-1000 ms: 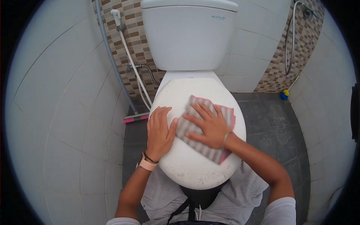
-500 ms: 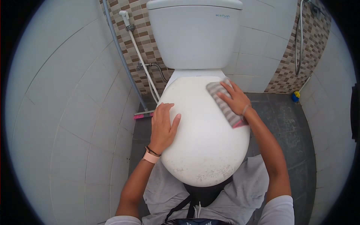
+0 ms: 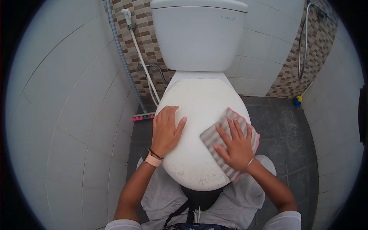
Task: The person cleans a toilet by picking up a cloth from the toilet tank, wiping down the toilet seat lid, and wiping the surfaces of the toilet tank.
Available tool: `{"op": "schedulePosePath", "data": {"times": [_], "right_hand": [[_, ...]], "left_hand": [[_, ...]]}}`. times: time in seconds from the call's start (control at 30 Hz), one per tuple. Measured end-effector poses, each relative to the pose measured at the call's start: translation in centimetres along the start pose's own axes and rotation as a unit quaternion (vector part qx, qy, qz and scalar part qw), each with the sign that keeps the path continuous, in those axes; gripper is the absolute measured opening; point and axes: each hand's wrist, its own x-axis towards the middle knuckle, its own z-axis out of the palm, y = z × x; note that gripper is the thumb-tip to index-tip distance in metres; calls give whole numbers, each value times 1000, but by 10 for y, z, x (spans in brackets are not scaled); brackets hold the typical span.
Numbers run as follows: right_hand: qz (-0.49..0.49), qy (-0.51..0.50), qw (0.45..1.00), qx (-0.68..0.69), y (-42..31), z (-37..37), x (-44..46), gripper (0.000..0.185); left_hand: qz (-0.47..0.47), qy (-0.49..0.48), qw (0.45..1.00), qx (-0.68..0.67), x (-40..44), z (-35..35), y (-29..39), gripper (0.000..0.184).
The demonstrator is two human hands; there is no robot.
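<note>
Grey trousers (image 3: 165, 201), soft and creased, are nearest, below the lid (image 3: 195, 122), with a white cord (image 3: 198, 216) hanging between the 2 legs. The lid is smooth, white and egg-shaped; its long axis runs straight away from the person, rounded end near, narrower end toward the tank (image 3: 197, 40). Dark specks roughen the surface by the near rim.

The right hand (image 3: 237, 147) lies palm down on the cloth (image 3: 209, 137), fingers spread and thumb held away, pressing rather than clenching. The cloth is on the right half of the lid, its right side passing over the edge. It is thin, striped grey and pale, 4-sided with a pink hem. Set like a diamond, it points 1 corner at the tank and 1 back toward the person, its longest line running between those 2.

The left hand (image 3: 166, 132) rests on the lid's left edge, fingers extended and side by side, thumb apart, grasping nothing. A pale pink band (image 3: 153, 159) circles that wrist; a thin bangle (image 3: 250, 163) circles the other.

Dark grey tiles pave the floor (image 3: 274, 126). A broom (image 3: 143, 116) with pink and dark bristles stands left of the lid. Beyond, the glossy tank tapers downward before brown-and-cream mosaic (image 3: 143, 25).
</note>
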Motion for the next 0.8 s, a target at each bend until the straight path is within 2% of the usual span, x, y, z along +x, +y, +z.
{"op": "schedulePosePath", "data": {"times": [0.2,0.3,0.4,0.5,0.63,0.8], "right_hand": [[4,-41,999,20,23,0,75,70],[55,-28,998,-3,34,13,131,71],[125,-46,991,9,15,12,170,70],[140,-35,989,-13,-8,26,195,69],[57,-33,998,-13,-46,33,196,68],[-120,-9,992,-24,-79,45,147,64]], "left_hand": [[10,6,1000,-3,-2,1,1,46],[4,19,1000,-23,-2,0,0,46],[-2,25,999,-44,-3,0,1,46],[-3,44,998,-40,-4,2,-3,45],[-15,65,998,-2,-2,3,-5,45],[-42,86,991,-97,-3,3,-14,45]]}}
